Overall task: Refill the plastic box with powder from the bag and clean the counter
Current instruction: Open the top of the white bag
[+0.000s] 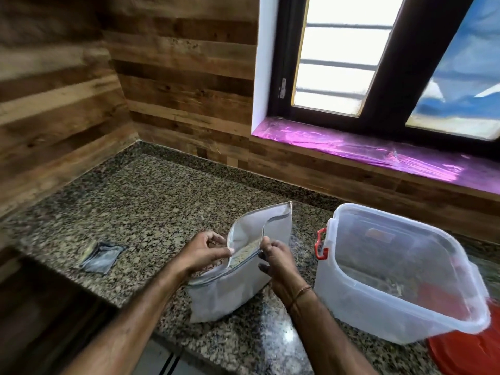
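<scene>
Open grey bag [230, 290] beside lidless plastic box [351, 301]

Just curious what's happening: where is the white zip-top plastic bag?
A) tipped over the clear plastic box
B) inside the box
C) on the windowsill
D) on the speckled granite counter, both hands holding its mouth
D: the white zip-top plastic bag stands on the speckled granite counter, its open mouth pinched by the left hand and right hand.

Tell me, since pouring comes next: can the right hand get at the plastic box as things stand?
Probably yes. The plastic box stands open-topped just beside the right hand, with only bare counter between them. But that hand's grip is on the mouth of the bag, so it must let go first.
</scene>
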`<action>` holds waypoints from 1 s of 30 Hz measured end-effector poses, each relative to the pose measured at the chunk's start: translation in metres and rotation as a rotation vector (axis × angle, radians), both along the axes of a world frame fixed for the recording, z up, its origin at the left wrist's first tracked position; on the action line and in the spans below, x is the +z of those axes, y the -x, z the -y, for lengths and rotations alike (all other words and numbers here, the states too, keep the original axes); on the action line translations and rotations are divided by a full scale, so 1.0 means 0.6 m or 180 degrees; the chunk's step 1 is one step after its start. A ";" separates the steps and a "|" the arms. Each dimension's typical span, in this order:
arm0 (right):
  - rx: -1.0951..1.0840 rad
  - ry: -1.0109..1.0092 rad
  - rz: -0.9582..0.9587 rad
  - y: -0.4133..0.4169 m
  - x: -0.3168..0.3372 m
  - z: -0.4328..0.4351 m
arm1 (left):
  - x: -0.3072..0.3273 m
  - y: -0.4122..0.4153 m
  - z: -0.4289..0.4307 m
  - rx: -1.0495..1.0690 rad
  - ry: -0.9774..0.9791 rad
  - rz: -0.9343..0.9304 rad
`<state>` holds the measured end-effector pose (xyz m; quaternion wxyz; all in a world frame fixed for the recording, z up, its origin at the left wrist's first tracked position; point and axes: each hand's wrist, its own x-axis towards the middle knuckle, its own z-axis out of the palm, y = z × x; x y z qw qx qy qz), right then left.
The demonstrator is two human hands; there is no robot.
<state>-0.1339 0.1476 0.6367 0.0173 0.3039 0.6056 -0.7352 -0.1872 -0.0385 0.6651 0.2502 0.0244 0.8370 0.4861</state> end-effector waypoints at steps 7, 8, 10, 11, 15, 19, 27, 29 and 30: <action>0.0283 0.0094 -0.0023 0.001 -0.005 -0.014 | 0.024 -0.001 -0.030 0.0929 0.1220 -0.1158; 0.0302 0.0114 -0.0014 -0.001 -0.004 -0.017 | 0.028 0.004 -0.029 0.1050 0.1381 -0.1305; 0.0361 0.0163 -0.0029 -0.002 -0.002 -0.023 | 0.029 0.008 -0.021 0.0856 0.1508 -0.1231; 0.0422 0.0179 -0.0028 -0.002 -0.001 -0.027 | 0.027 0.005 -0.019 0.0615 0.1595 -0.1072; 0.0637 0.0194 -0.0027 0.002 0.000 -0.039 | 0.021 -0.027 -0.017 0.0243 0.2057 -0.1070; 0.0627 0.0252 -0.0016 0.003 -0.008 -0.048 | 0.021 -0.043 -0.014 0.0910 0.2377 -0.1845; 0.0545 0.0251 0.0050 0.025 -0.004 -0.048 | 0.024 -0.055 0.006 0.0937 0.2501 -0.1447; 0.0532 0.0273 0.0047 0.027 -0.004 -0.047 | 0.015 -0.056 0.023 0.1220 0.2035 -0.1385; 0.0467 0.0301 0.0046 0.029 -0.002 -0.049 | 0.009 -0.056 0.033 0.1225 0.1641 -0.1212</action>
